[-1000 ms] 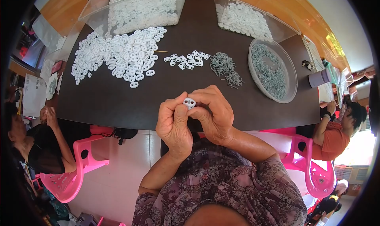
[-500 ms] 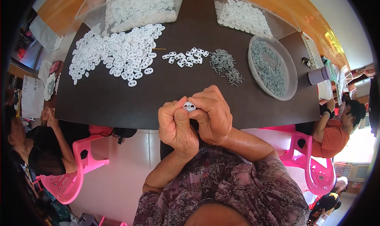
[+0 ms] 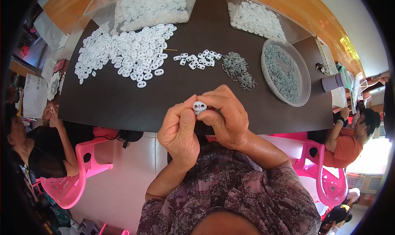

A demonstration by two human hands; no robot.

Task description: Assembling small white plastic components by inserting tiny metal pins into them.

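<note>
Centre of frame: fingers of your left hand [image 3: 180,132] and right hand [image 3: 226,116] pinched around one small white two-holed piece [image 3: 200,106], near the tabletop's [image 3: 123,105] lower edge. Looks like two-handed adjusting; next move likely calls for steady pressure.

Left fisheye's up on my head, looking pretty much straight down past my shirt [image 3: 230,189] at bottom centre; my left hand [image 3: 180,132] and right hand [image 3: 227,117] sit close, mid-frame, table [image 3: 119,103] edges bowing across the upper half.
</note>
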